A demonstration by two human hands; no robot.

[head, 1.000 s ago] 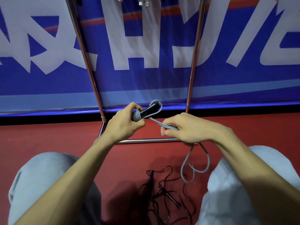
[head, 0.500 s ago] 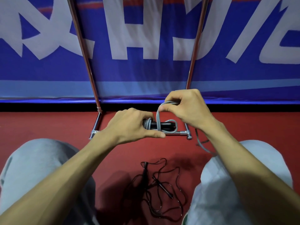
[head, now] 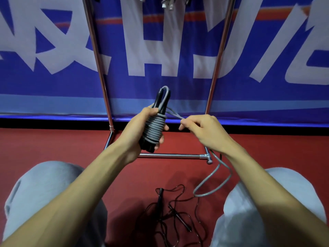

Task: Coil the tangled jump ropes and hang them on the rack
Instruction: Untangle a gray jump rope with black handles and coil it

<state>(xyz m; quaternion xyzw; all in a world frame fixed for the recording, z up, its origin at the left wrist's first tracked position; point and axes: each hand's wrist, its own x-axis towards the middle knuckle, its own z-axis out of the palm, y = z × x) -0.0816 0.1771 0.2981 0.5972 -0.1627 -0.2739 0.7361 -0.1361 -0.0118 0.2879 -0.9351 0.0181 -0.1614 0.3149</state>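
Observation:
My left hand (head: 140,131) grips the black handles of a grey jump rope (head: 154,129), held upright with several grey turns wound around them. My right hand (head: 201,129) pinches the free grey cord just right of the bundle; the rest of that cord hangs below my wrist in a loose loop (head: 211,182) over the floor. A thin black jump rope (head: 170,216) lies tangled on the red floor between my knees. The chrome rack (head: 170,155) stands right behind my hands, its two uprights rising out of view.
A blue banner (head: 160,50) with white lettering hangs behind the rack. White handles (head: 168,3) hang from the rack at the top edge. My knees in grey trousers (head: 44,193) flank the black rope on the red floor (head: 53,145).
The handles have turned from lying sideways to upright, and many more grey turns sit around them. My right hand has come down to the right of the bundle, holding the cord.

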